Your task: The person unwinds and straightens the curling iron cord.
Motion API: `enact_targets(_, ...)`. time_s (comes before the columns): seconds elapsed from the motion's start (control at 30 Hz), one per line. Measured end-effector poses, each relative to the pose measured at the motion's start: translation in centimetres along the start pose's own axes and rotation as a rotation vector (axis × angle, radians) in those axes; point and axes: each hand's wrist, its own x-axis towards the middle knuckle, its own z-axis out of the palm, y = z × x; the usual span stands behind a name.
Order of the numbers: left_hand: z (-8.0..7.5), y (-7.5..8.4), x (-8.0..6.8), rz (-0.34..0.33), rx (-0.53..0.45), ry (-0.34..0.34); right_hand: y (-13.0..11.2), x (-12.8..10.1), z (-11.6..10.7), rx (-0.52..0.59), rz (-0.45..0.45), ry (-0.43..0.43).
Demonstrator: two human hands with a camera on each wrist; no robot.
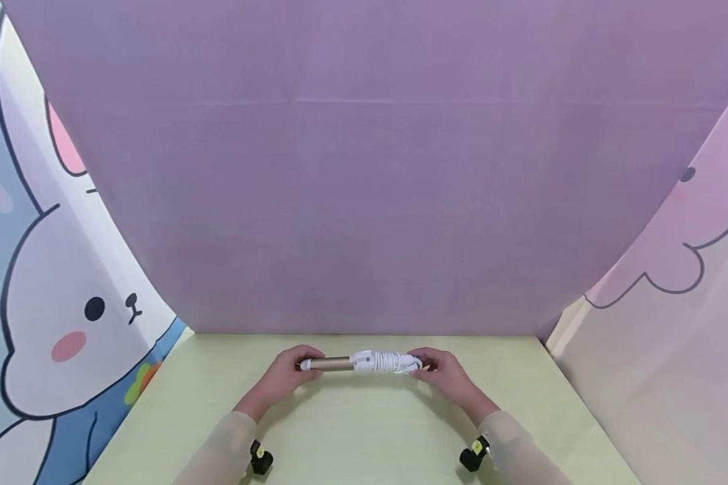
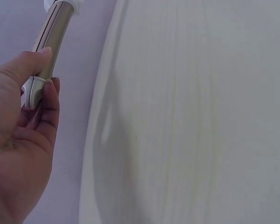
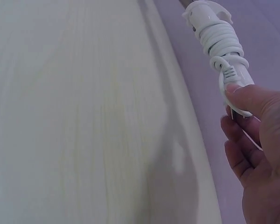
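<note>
A hair straightener with a gold barrel, white tip and white handle is held level above the table by both hands. Its white cord is wound in coils around the handle. My left hand grips the tip end, and in the left wrist view the thumb lies on the gold barrel with the fingers curled beneath. At the other end my right hand pinches the handle's end and a loop of cord between thumb and fingers. The plug end is partly hidden by the right thumb.
A pale wood-grain table lies under the hands, with their shadows on it. Behind its far edge hangs a purple cloth. Cartoon-printed curtains flank the left and right sides. Small black cameras sit by the wrists.
</note>
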Motion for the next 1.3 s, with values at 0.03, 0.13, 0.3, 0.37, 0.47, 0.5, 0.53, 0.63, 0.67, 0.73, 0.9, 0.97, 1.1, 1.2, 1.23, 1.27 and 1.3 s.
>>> enact_targets(0.03, 0.0, 0.1, -0.1, -0.004, 0.001, 0.005, 0.0, -0.1, 0.0, 0.008, 0.000, -0.001)
enact_targets(0.13, 0.1, 0.4, -0.3, -0.021, 0.000, 0.015, -0.2, -0.2, 0.0, 0.036, -0.003, -0.006)
enact_targets(0.3, 0.5, 0.8, -0.4, -0.037, -0.002, 0.007, -0.8, -0.4, 0.3, 0.049, 0.000, -0.009)
enact_targets(0.37, 0.5, 0.9, -0.5, -0.042, -0.003, -0.003, -1.1, -0.4, 0.4, 0.044, -0.001, -0.007)
enact_targets(0.47, 0.5, 1.0, -0.6, -0.043, -0.006, -0.004, -1.6, -0.4, 0.5, 0.032, -0.012, -0.007)
enact_targets(0.5, 0.5, 1.1, -0.7, -0.047, -0.008, -0.003, -1.8, -0.4, 0.6, 0.034, -0.019, -0.008)
enact_targets(0.53, 0.4, 1.2, -0.7, -0.047, -0.009, 0.000, -2.0, -0.4, 0.6, 0.037, -0.025, -0.007)
enact_targets(0.63, 0.2, 1.4, -0.7, -0.041, -0.012, 0.008, -2.5, -0.4, 0.6, 0.043, -0.044, -0.003)
enact_targets(0.67, 0.2, 1.5, -0.6, -0.038, -0.012, 0.011, -2.6, -0.4, 0.5, 0.046, -0.049, -0.002)
enact_targets(0.73, 0.1, 1.6, -0.6, -0.030, -0.011, 0.015, -2.9, -0.5, 0.5, 0.048, -0.051, 0.002)
enact_targets(0.9, 0.0, 1.8, -0.6, -0.029, -0.003, 0.017, -3.2, -0.5, 0.4, 0.043, -0.046, 0.010)
enact_targets(0.97, 0.1, 1.8, -0.7, -0.033, -0.006, 0.016, -3.1, -0.5, 0.4, 0.049, -0.033, 0.014)
enact_targets(1.1, 0.1, 1.7, -0.9, -0.033, -0.022, 0.014, -2.8, -0.7, 0.4, 0.070, 0.006, 0.022)
enact_targets(1.2, 0.1, 1.6, -1.0, -0.030, -0.043, 0.010, -2.8, -0.7, 0.6, 0.090, 0.015, 0.030)
enact_targets(1.23, 0.1, 1.6, -1.0, -0.030, -0.049, 0.010, -2.8, -0.8, 0.7, 0.100, 0.011, 0.033)
enact_targets(1.27, 0.1, 1.5, -1.1, -0.029, -0.050, 0.013, -2.8, -0.8, 0.8, 0.106, 0.004, 0.038)
enact_targets(1.3, 0.2, 1.6, -1.1, -0.034, -0.052, 0.015, -2.8, -0.8, 0.9, 0.114, -0.007, 0.044)
